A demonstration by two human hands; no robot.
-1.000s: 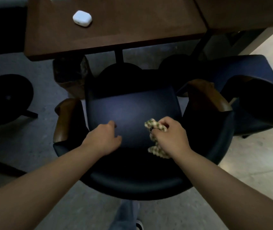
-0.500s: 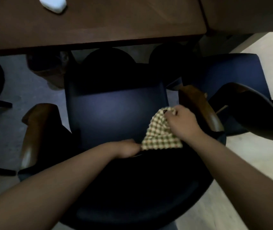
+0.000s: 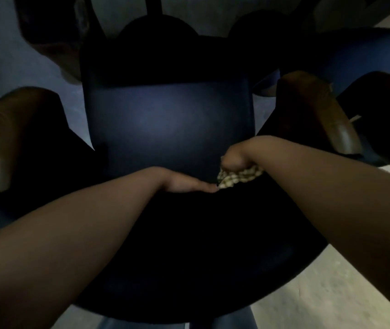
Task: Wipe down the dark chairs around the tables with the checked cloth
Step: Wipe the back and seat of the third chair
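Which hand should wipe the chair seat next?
The right hand, probably. It already grips the checked cloth at the back of the dark chair's seat. The left hand lies flat beside the cloth, holding nothing.

You are standing in what looks like a café, canteen or meeting room rather than a home. The dark padded chair [image 3: 170,124] below you has polished wooden armrests [image 3: 319,110], and a second chair of the same make [image 3: 367,58] sits just beside it on your right, so the seating comes in matching sets. Round pedestal bases [image 3: 158,29] stand on a hard grey floor [image 3: 35,72] at the chair's far edge, and paler flooring [image 3: 331,293] shows at bottom right.
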